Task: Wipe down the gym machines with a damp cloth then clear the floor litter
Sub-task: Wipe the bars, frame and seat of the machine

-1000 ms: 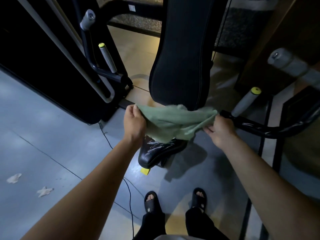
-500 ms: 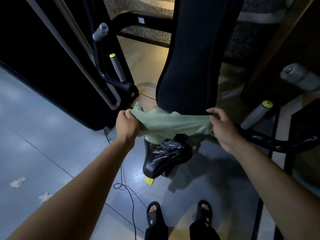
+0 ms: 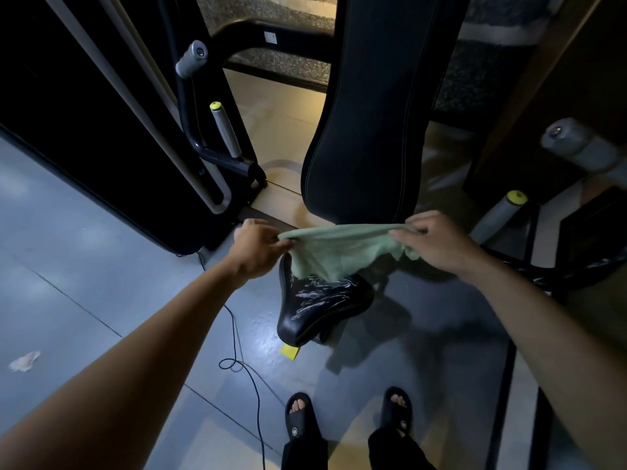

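Left hand (image 3: 258, 247) and right hand (image 3: 437, 245) each pinch a top corner of the green cloth (image 3: 339, 252), stretched between them, above the wet seat (image 3: 322, 300). Keep it taut, fold flat, then wipe the backrest (image 3: 369, 130) just beyond.

Parts of the gym machine scene hidden, cut off or blurred

The green cloth (image 3: 339, 252) covers the rear of the black seat (image 3: 322, 307); the backrest (image 3: 373, 113) runs off the top edge; the floor litter (image 3: 24, 361) at left is blurred, its material unclear.
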